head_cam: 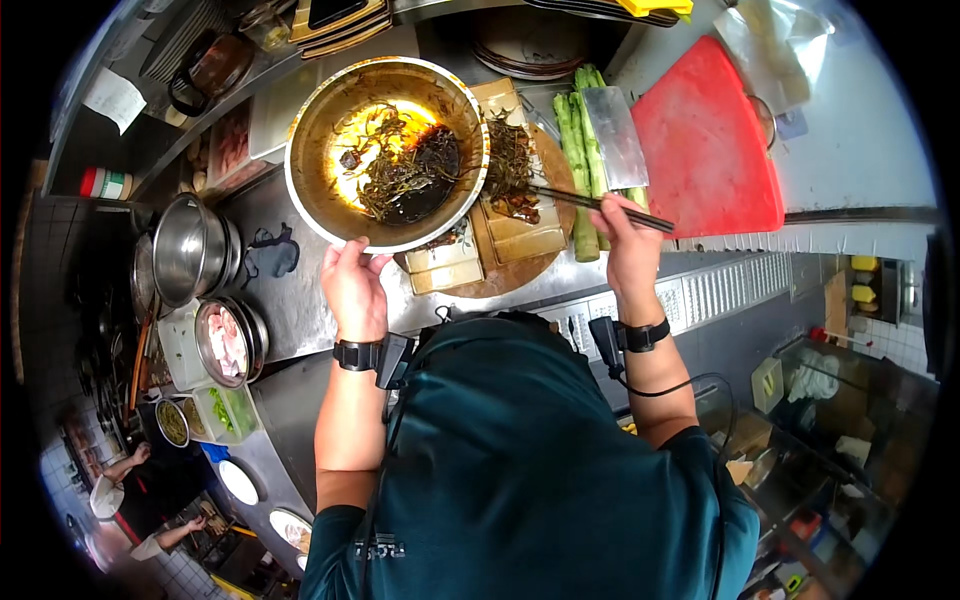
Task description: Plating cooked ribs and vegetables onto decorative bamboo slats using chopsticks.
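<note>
My left hand [354,289] grips the near rim of a large metal bowl [311,150], which is tilted over the counter. Dark, shredded stringy food [409,176] and brown oily sauce lie inside it. In my right hand [631,244] is a pair of dark chopsticks [574,198]. Their tips reach the dark food [510,157] heaped on a rectangular tan plate [529,238], right of the bowl. Another tan plate [446,268], partly hidden by the bowl, carries some dark bits. Both plates rest on a round wooden board [556,161].
Green peeled stalks [577,150] lie beside the board, with a cleaver blade [615,139] across them. A red cutting board [705,146] is farther right. Steel bowls [187,251], a bowl of pale meat [225,345] and a dark cloth [271,253] sit left. A co-worker [142,495] stands lower left.
</note>
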`<state>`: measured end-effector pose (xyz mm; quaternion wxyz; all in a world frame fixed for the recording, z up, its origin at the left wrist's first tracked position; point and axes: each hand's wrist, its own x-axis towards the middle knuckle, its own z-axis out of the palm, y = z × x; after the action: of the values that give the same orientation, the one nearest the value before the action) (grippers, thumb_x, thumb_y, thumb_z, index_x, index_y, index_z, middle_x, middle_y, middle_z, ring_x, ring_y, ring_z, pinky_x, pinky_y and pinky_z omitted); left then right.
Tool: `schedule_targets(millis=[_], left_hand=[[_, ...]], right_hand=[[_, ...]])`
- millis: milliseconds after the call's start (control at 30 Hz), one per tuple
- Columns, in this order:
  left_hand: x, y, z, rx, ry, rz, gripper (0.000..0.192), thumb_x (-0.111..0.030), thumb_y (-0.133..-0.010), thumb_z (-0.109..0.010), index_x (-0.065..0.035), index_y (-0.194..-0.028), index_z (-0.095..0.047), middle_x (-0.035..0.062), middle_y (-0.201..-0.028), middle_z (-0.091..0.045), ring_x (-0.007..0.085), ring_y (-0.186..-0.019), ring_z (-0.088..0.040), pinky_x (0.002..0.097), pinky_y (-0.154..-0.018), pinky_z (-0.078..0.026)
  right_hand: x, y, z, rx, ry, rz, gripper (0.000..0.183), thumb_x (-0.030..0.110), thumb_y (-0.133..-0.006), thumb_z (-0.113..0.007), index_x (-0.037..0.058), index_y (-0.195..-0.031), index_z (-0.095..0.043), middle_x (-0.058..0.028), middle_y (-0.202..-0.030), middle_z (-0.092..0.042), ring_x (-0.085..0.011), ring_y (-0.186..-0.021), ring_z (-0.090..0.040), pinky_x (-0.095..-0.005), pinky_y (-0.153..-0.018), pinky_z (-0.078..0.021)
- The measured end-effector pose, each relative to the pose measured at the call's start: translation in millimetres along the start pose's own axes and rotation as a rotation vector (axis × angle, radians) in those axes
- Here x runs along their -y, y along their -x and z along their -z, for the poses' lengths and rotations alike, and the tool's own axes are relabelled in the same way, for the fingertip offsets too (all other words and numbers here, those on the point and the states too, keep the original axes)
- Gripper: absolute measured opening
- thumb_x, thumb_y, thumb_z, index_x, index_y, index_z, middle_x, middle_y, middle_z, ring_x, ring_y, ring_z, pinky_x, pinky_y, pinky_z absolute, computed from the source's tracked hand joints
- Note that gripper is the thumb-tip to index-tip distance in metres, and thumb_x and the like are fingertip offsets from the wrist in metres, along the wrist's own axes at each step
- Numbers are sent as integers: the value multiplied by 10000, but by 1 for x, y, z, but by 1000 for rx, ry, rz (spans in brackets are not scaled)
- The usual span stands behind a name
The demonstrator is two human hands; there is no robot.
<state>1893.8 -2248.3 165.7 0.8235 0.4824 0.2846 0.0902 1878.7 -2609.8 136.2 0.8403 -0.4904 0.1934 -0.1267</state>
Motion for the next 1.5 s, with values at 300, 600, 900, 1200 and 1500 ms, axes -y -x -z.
schedule_targets(millis=[300,600,900,1200,1500], left_hand=[[-3,4,11,-12,0,-27,140,18,-944,-613,-33,-1069,-649,41,-931,-689,107,-715,-640,317,-642,-646],[-3,4,11,-9,-23,18,121,23,-930,-621,-23,-1038,-651,45,-936,-686,111,-734,-635,299,-633,-641],[-44,15,29,73,-159,29,142,-3,-959,-594,-12,-1077,-671,50,-964,-725,109,-727,-670,255,-579,-584],[-153,28,17,135,-602,-66,88,-54,-906,-632,-55,-823,-661,0,-711,-630,90,-535,-544,258,-474,-500],[-359,43,-152,268,-527,-308,94,-121,-891,-595,-63,-822,-621,13,-726,-599,154,-635,-634,290,-541,-497]], right_hand=[[47,25,-26,218,585,226,177,-36,-943,-730,-63,-1118,-737,-84,-1014,-704,-129,-836,-713,-230,-754,-572],[17,7,-74,255,221,-96,213,84,-982,-722,-57,-1140,-705,-120,-977,-741,-212,-839,-759,-290,-769,-616],[37,-62,-114,535,676,358,264,52,-929,-728,53,-1194,-737,-93,-1036,-759,-236,-993,-729,-351,-895,-599],[168,15,-189,1040,767,1202,439,-17,-902,-662,44,-1337,-661,-266,-1450,-541,-436,-1369,-520,-483,-1147,-434],[150,9,-83,211,828,1132,374,-80,-890,-611,-28,-1259,-643,-229,-1328,-638,-360,-1270,-620,-446,-1098,-479]])
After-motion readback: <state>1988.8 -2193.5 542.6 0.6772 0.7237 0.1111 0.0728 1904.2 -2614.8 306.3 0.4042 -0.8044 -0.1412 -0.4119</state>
